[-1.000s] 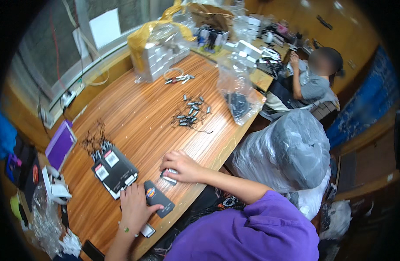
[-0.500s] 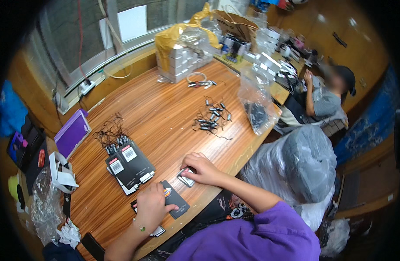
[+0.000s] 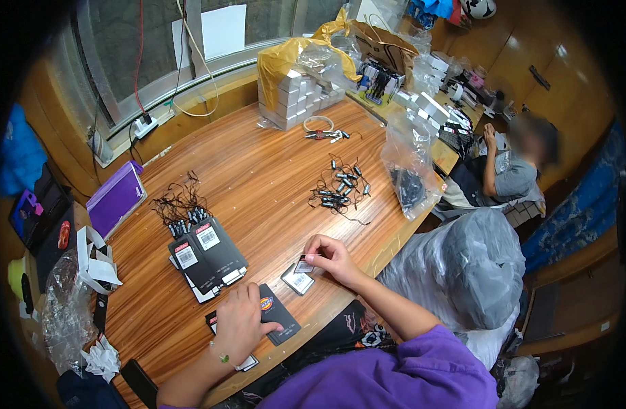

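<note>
My left hand lies flat over dark cards near the table's front edge, thumb stretched out onto a dark grey card with a round coloured logo. More cards show partly from under its palm and wrist. Between thumb and fingertips, my right hand pinches a small dark-and-white label. Just below it is a small stack of white labels, its upper edge partly covered by the pinched one. Left of my hands, a pile of dark hang tags with white barcode stickers lies with black cords at its far end.
Loose black cords with metal-coloured ends lie in the middle right. White boxes under yellow plastic stand at the back. A clear bag rests at the right edge. A purple folder is left. Another person sits at the far right.
My right hand has lifted slightly off the small label stack and now pinches one label above it. My left hand stays on the cards. The view has shifted a little.
</note>
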A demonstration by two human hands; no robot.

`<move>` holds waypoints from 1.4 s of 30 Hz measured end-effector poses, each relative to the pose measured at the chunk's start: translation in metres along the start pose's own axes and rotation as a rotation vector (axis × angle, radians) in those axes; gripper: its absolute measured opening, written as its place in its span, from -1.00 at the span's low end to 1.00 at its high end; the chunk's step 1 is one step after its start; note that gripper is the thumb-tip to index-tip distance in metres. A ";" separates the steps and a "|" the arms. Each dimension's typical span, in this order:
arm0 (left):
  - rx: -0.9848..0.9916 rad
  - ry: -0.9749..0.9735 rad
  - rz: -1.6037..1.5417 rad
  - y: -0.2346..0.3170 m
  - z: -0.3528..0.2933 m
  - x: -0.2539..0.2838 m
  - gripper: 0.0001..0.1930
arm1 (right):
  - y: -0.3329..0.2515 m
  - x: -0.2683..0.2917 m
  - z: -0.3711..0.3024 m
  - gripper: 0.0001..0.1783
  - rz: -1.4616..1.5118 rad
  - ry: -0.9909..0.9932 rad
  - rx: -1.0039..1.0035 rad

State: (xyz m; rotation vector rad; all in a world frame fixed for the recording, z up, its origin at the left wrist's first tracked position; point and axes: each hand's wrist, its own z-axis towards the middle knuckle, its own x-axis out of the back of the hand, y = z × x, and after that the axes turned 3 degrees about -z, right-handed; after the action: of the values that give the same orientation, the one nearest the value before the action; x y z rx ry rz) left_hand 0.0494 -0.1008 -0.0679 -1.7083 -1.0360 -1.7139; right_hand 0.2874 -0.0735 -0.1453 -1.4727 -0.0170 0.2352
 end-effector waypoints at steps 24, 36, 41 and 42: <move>0.008 0.053 -0.426 -0.005 0.006 0.004 -0.57 | -0.002 0.003 0.003 -0.89 0.009 0.065 -0.070; 0.011 -0.065 -0.494 -0.011 0.012 0.009 -0.62 | 0.002 0.001 0.002 -0.88 0.005 0.093 -0.064; 0.044 -0.243 -0.634 -0.011 0.009 0.014 -0.72 | 0.002 0.002 0.003 -0.88 0.017 0.084 -0.048; 0.038 -0.271 -0.684 -0.013 0.009 0.015 -0.74 | 0.001 0.002 0.004 -0.88 0.020 0.082 -0.052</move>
State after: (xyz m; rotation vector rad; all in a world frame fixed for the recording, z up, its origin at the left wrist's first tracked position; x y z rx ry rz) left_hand 0.0431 -0.0838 -0.0558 -1.7035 -1.9351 -1.8452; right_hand 0.2887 -0.0688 -0.1463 -1.5334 0.0585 0.1913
